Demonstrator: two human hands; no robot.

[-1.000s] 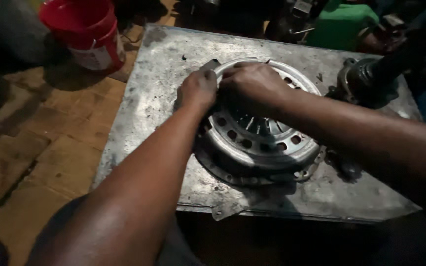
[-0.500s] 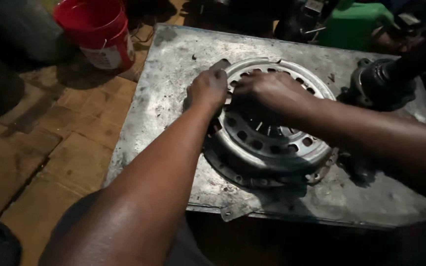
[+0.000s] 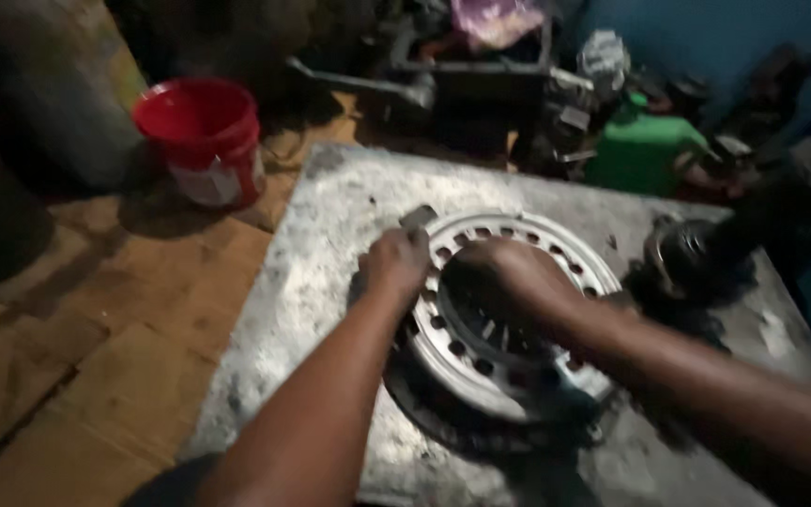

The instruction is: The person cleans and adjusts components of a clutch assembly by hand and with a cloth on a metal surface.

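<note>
So the biggest thing we've got here is the grey metal sheet laid flat like a worktop, scuffed and stained all over, sitting on a wooden plank floor. Dead centre on that sheet lies the round clutch cover, a pale metal disc with a ring of small holes round its rim and dark spring fingers in the middle. It lies flat, with a darker ring of metal showing under its near edge.

Both our hands are on it. Our left hand sits at the far left rim of the cover, fingers curled over the edge, and it looks like we're gripping the rim there, with a small grey tab of metal poking out just past the fingertips. Our right hand lies over the top middle of the disc, knuckles up, fingers bent down into the centre; it's blurry enough that we can't tell if it's actually clamped on anything or just pressing.

Off to the right on the sheet there's a dark round part, near the cover but not touching. Back left on the floor stands a red bucket, and behind the sheet a green jug sits in the clutter
</note>
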